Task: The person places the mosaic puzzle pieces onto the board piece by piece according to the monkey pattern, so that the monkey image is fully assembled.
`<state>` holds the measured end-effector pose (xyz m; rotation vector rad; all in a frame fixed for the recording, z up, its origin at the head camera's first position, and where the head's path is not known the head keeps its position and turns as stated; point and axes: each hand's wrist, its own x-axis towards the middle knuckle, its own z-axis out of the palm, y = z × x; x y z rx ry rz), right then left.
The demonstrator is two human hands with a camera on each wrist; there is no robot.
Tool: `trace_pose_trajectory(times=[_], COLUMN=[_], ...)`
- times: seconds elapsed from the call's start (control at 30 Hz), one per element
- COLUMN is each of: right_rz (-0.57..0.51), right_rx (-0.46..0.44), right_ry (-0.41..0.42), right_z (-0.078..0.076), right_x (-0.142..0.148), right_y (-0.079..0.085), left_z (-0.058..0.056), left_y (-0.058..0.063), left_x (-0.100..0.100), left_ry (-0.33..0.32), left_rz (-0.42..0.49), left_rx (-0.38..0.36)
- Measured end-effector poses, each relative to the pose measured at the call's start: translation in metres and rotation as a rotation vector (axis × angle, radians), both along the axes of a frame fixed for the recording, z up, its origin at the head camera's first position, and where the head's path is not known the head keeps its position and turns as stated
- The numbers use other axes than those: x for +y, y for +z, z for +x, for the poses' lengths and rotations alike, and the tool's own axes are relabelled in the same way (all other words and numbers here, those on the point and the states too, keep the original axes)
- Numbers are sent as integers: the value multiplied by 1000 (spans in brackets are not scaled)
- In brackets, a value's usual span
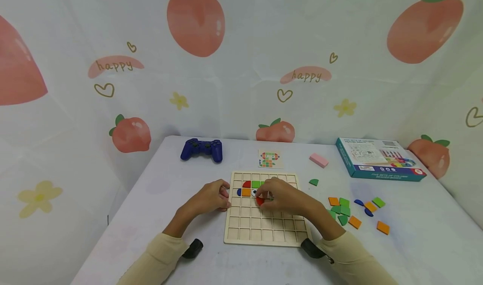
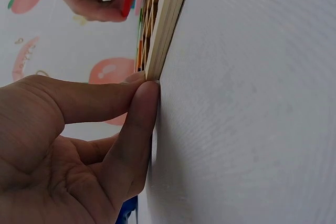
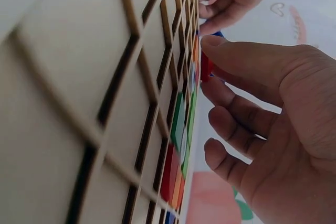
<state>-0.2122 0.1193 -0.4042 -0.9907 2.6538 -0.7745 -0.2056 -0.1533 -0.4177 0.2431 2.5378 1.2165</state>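
Observation:
A square wooden grid board lies on the table between the hands. The left hand pinches its left edge between thumb and fingers, seen closely in the left wrist view. Over the board, the right hand pinches a red tile between thumb and index finger, its other fingers loosely bent. That tile is just above the grid; its full outline is partly hidden. Upper cells hold a red quarter-circle tile, a green square, an orange square, a blue tile and a white eye tile.
Loose tiles, including an orange square and a green quarter circle, lie right of the board. Behind it are a pattern card, a pink block, a blue game controller and a boxed set.

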Motion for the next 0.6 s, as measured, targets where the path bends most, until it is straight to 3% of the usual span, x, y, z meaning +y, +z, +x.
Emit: trace_pose_trajectory(times=[0.6], right_rz=[9], right_rx=[-1], right_ry=[52], right_z=[-6], right_x=[-38], right_y=[-1], left_z=[1], left_y=[-1], left_x=[-3], left_ry=[-39], left_rz=[44], left_rx=[15])
